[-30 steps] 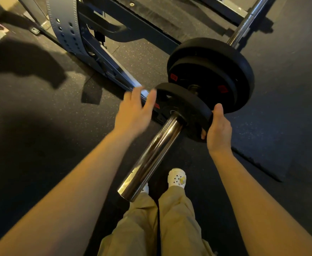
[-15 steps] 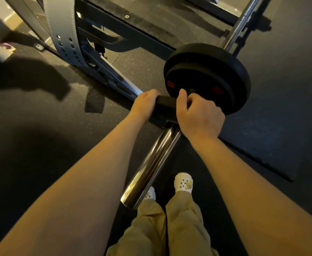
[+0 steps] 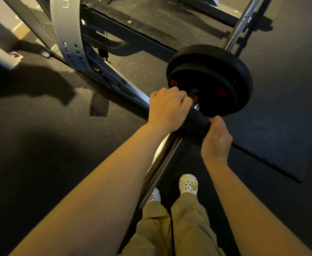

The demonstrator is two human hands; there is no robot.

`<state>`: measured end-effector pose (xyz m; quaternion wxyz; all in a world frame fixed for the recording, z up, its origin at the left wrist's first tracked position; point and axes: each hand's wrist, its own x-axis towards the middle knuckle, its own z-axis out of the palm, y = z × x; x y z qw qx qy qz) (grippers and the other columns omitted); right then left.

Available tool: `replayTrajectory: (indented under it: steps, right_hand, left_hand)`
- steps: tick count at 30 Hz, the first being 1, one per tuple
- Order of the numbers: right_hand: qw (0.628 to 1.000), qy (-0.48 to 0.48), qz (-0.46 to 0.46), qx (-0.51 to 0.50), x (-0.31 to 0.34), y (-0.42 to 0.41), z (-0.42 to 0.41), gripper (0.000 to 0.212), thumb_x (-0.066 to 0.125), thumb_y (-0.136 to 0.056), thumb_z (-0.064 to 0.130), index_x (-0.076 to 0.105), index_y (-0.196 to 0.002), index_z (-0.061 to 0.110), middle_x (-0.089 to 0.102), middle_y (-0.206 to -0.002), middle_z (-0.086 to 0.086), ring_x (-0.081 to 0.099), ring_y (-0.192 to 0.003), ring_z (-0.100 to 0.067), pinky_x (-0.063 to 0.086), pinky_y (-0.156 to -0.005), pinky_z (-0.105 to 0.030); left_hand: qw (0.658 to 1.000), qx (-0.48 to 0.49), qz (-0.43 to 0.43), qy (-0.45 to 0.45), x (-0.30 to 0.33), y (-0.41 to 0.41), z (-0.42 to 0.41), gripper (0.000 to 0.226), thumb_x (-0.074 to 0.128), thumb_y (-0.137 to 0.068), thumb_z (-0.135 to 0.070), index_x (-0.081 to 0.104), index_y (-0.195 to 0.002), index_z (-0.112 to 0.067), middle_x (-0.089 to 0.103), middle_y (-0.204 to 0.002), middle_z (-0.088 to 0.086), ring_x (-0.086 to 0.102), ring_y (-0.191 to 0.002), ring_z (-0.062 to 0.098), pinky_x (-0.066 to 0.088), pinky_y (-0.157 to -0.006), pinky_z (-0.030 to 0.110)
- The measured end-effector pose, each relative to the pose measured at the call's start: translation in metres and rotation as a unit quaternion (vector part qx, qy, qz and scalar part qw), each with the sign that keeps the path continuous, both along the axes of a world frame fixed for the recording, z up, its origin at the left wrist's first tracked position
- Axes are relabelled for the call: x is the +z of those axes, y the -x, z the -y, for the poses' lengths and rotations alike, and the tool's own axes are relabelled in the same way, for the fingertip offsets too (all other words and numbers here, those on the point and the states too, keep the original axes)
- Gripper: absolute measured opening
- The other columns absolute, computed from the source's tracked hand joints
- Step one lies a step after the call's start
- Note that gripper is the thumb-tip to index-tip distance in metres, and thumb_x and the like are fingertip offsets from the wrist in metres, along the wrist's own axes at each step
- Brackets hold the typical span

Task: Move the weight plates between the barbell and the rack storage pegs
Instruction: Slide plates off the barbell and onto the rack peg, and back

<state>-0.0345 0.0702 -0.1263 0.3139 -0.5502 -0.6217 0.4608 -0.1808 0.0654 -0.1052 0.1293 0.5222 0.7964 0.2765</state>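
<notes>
Since a moment ago my right hand point(image 3: 216, 139) has dropped from the top of the small weight plate point(image 3: 197, 120) to its lower edge. Both hands grip it, my left hand point(image 3: 168, 108) curled over the top, on the barbell sleeve point(image 3: 160, 163) just apart from the two larger plates point(image 3: 225, 74).

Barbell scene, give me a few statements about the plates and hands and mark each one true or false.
1. Both hands hold the small plate on the sleeve. True: left hand at its upper rim, right hand at its lower rim.
2. The small plate sits flush against the large plates. False: bare sleeve shows between them.
3. The small plate is already off the sleeve. False: it is on it.
4. A grey belt hangs on the rack. True.
5. The person wears white clogs. True.
</notes>
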Motion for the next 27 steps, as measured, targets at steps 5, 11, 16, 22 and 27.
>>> replayTrajectory:
  steps: [5, 11, 16, 22, 27]
  right_hand:
    - [0.988, -0.02, 0.109, 0.109, 0.027, 0.011, -0.007, 0.036, 0.026, -0.102, 0.04, 0.049, -0.081, 0.021, 0.053, -0.07, 0.001, 0.051, -0.057, -0.006, 0.04, -0.055, -0.023]
    - [0.922, -0.219, 0.281, 0.152, 0.037, 0.049, -0.012, 0.047, 0.027, -0.1, 0.048, 0.055, -0.074, 0.02, 0.053, -0.06, 0.007, 0.047, -0.049, -0.005, 0.029, -0.048, -0.019]
    - [0.927, -0.291, 0.214, 0.103, 0.023, 0.042, -0.006, 0.043, 0.031, -0.098, 0.042, 0.057, -0.073, 0.018, 0.048, -0.059, 0.008, 0.043, -0.047, -0.007, 0.027, -0.045, -0.015]
    - [0.987, -0.127, 0.073, 0.073, 0.002, 0.007, 0.0, 0.037, 0.028, -0.095, 0.046, 0.048, -0.074, 0.023, 0.049, -0.067, 0.008, 0.047, -0.055, -0.002, 0.037, -0.056, -0.017]
    - [0.988, 0.124, -0.085, -0.041, -0.009, -0.006, 0.01, 0.027, 0.033, -0.093, 0.033, 0.048, -0.074, 0.021, 0.051, -0.078, -0.001, 0.049, -0.058, 0.005, 0.04, -0.065, -0.026]
  left_hand:
    - [0.975, 0.038, 0.216, 0.034, 0.002, 0.016, 0.005, 0.033, 0.035, -0.095, -0.029, 0.06, -0.074, -0.025, 0.053, -0.087, -0.004, 0.048, -0.083, 0.012, 0.039, -0.073, 0.032]
    - [0.893, 0.131, 0.418, 0.101, 0.005, 0.033, 0.022, 0.026, 0.036, -0.099, -0.028, 0.06, -0.087, -0.027, 0.054, -0.09, -0.002, 0.048, -0.086, 0.009, 0.037, -0.078, 0.03]
    - [0.883, 0.167, 0.423, 0.12, 0.008, 0.032, 0.019, 0.025, 0.038, -0.097, -0.03, 0.055, -0.08, -0.023, 0.051, -0.084, 0.002, 0.046, -0.082, 0.013, 0.036, -0.076, 0.03]
    - [0.965, 0.042, 0.26, -0.01, 0.002, 0.017, 0.033, 0.035, 0.035, -0.097, -0.043, 0.051, -0.078, -0.019, 0.045, -0.075, -0.005, 0.043, -0.072, 0.011, 0.035, -0.07, 0.028]
    - [0.993, -0.104, -0.036, -0.035, 0.003, 0.009, 0.04, 0.047, 0.033, -0.09, -0.062, 0.06, -0.104, -0.026, 0.049, -0.096, -0.017, 0.04, -0.097, 0.002, 0.026, -0.089, 0.024]
